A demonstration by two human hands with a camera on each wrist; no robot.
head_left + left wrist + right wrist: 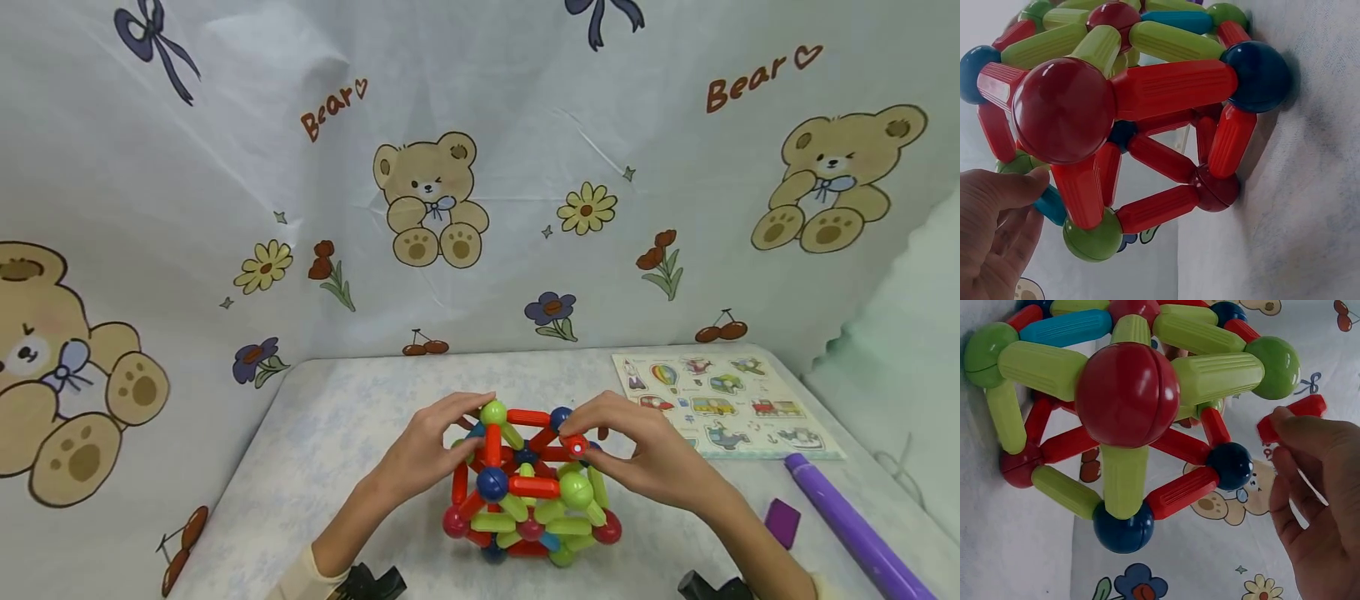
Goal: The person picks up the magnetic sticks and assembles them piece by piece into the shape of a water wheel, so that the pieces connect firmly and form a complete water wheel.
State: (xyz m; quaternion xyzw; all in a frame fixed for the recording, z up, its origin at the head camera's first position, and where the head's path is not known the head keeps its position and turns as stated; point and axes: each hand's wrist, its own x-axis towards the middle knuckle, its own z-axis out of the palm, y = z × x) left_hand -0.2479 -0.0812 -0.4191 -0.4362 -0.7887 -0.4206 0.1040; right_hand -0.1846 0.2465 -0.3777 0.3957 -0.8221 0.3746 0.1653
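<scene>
A cage of red, green and blue magnetic rods and balls [492, 483] stands on the table. At its upper left, my left hand [423, 446] holds the frame; in the left wrist view its thumb lies by a green ball [1019, 164] and a short teal rod [1052, 205]. My right hand [645, 446] pinches a loose red rod [1294, 417] between thumb and fingers, its end facing the head camera. In the right wrist view that rod is apart from the frame, beside a green ball [1275, 367] at a corner. The left fingertips are partly hidden.
A sticker-style picture board [731, 404] lies at the back right of the table [360, 400]. Nearer on the right are a purple tube [855, 525] and a small purple block [782, 522]. A bear-print cloth [510, 308] hangs behind.
</scene>
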